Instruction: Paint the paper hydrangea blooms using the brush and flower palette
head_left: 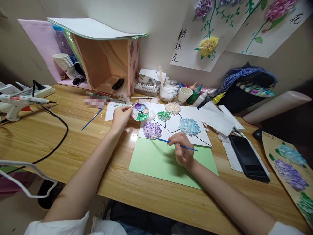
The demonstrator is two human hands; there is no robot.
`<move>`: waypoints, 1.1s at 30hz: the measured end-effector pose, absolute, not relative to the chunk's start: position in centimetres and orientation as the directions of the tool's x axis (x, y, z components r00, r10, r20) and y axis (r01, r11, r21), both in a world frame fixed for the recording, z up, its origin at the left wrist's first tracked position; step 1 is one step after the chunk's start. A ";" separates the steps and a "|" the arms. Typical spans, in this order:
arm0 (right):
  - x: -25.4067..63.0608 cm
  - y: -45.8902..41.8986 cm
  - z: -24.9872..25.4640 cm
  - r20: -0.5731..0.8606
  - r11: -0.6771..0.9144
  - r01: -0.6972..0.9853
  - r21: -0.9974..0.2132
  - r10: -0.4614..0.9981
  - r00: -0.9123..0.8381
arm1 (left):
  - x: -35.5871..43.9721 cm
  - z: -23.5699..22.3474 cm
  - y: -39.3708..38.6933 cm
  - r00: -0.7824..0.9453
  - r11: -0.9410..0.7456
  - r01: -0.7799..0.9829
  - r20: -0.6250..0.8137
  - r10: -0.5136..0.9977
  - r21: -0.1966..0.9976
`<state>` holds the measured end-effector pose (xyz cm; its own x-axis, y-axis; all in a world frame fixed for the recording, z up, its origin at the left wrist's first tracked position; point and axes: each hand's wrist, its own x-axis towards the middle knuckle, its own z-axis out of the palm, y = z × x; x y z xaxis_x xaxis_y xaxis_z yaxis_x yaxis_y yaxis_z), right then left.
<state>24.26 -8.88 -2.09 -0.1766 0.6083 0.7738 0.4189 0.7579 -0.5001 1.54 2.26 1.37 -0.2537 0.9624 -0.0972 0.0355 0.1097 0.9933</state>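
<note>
Between the fingers of my left hand (121, 118) is a small round paint palette (140, 112) with purple, green and pale paint wells. It hovers by the upper left edge of a white sheet (176, 138) bearing textured flower heads and dark stems. My right hand (182, 147) grips a slim blue paintbrush (164, 141), its tip close to the lower edge of the purple flower (152, 130); contact cannot be made out. A blue flower (189, 126), a green flower (163, 115) and a cream flower (172, 108) are also on the sheet. Green paper (168, 166) lies under it.
A second brush (92, 119) and a glue gun (18, 103) with its cord lie left. Behind stand an open box (104, 62), a paper cup (185, 95) and paint bottles (196, 94). A phone (248, 158) and another flower picture (288, 169) are at right.
</note>
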 end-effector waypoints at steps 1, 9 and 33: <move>24.2 -8.9 -2.1 0.767 0.755 0.421 -0.503 0.614 -0.186 | 1.6 1.4 2.2 -0.252 0.114 0.039 -0.101 0.962 0.993; 24.3 -8.8 -2.1 0.769 0.756 0.407 -0.513 0.616 -0.174 | 1.7 1.5 2.1 -0.235 0.111 0.021 -0.103 0.967 0.994; 24.5 -8.9 -2.5 0.785 0.751 0.422 -0.507 0.605 -0.134 | 1.9 1.7 2.0 -0.222 0.094 0.043 -0.082 0.972 0.995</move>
